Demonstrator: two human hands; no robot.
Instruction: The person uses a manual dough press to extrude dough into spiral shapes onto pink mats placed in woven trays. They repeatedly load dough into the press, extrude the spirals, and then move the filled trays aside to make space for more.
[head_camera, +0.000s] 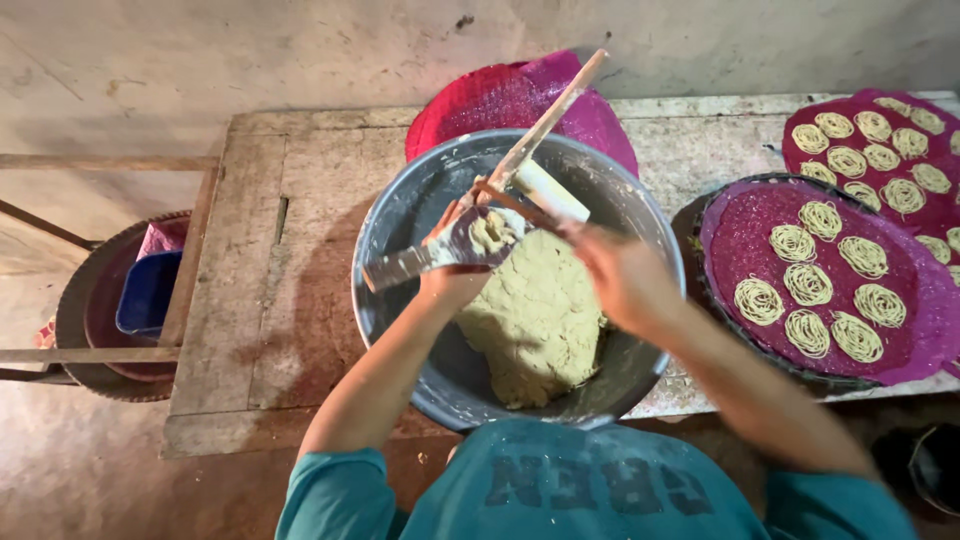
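Observation:
A big grey metal basin (400, 215) stands on a worn wooden table (270, 260) and holds a large lump of pale dough (535, 320). Above the dough, my left hand (455, 275) grips a metal noodle press (445, 245) whose open barrel shows dough inside. My right hand (620, 275) is closed around the press's wooden plunger piece (545, 125), whose long handle points up and away. A white cylinder (550, 190) sits on that piece, just over the barrel.
To the right, round woven trays (735, 215) lined with purple mats carry several coils of pressed noodle strings (860, 255). A magenta mat (500, 100) lies behind the basin. Left of the table a wooden frame (110, 162) stands over a round tray with a blue container (148, 290).

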